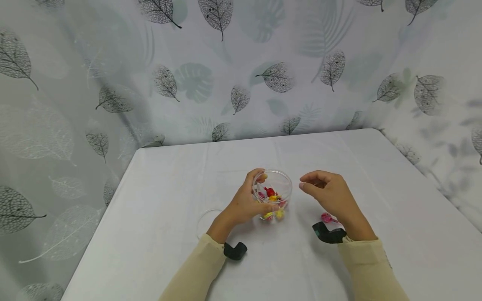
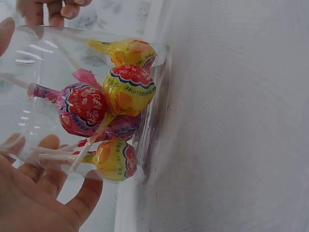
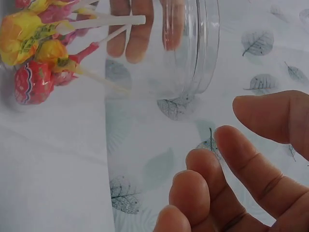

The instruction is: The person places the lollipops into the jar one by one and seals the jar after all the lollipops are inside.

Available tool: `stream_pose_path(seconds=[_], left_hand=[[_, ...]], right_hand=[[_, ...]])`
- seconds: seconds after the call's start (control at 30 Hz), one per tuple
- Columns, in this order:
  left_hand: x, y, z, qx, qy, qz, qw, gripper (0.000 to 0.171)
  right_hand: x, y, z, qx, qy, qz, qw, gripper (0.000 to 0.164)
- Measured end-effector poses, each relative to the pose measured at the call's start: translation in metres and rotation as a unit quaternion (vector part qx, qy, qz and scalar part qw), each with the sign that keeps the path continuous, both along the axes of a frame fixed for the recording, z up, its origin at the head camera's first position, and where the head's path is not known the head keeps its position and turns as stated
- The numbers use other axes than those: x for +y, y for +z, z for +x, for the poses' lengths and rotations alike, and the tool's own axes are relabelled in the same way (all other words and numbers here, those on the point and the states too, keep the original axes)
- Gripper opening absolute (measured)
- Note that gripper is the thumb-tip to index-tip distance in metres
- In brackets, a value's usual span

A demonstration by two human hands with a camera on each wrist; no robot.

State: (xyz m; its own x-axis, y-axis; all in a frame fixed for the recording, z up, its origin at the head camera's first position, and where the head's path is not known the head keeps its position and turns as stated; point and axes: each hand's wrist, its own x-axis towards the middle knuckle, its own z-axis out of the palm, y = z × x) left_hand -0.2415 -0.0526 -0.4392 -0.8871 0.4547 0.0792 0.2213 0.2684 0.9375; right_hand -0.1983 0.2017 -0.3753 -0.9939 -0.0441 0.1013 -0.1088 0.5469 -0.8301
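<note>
My left hand (image 1: 241, 205) grips a clear plastic jar (image 1: 283, 180) round its side, on the white table. Inside it lie several wrapped lollipops; the left wrist view shows a yellow lollipop (image 2: 129, 92) and a red and purple lollipop (image 2: 83, 107), sticks pointing toward the mouth. Just right of the jar hovers my right hand (image 1: 327, 190), fingers loosely bent. Nothing shows between its thumb and fingertips (image 3: 234, 145) in the right wrist view. Below that hand, a pink lollipop (image 1: 326, 217) rests on the table, partly hidden by the right wrist.
A clear round lid (image 1: 199, 219) lies on the table (image 1: 165, 188) left of my left wrist, partly covered by it. Dark wrist mounts (image 1: 235, 251) sit on both wrists. A leaf-patterned curtain (image 1: 241, 67) hangs behind and beside the table.
</note>
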Motion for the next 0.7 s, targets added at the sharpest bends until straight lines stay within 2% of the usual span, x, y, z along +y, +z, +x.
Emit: stream_pose_path(seconds=[0.37,0.7], left_hand=[[0.001,-0.001,-0.001,-0.002,-0.001,0.001,1.0000,0.106],[0.000,0.000,0.000,-0.004,0.001,-0.001,1.0000,0.103]], right_hand=[[0.021,-0.013,0.006,-0.016,-0.010,-0.001,1.000,0.024],[0.042,-0.027,0.010,-0.069,-0.015,0.052,0.996,0.028]])
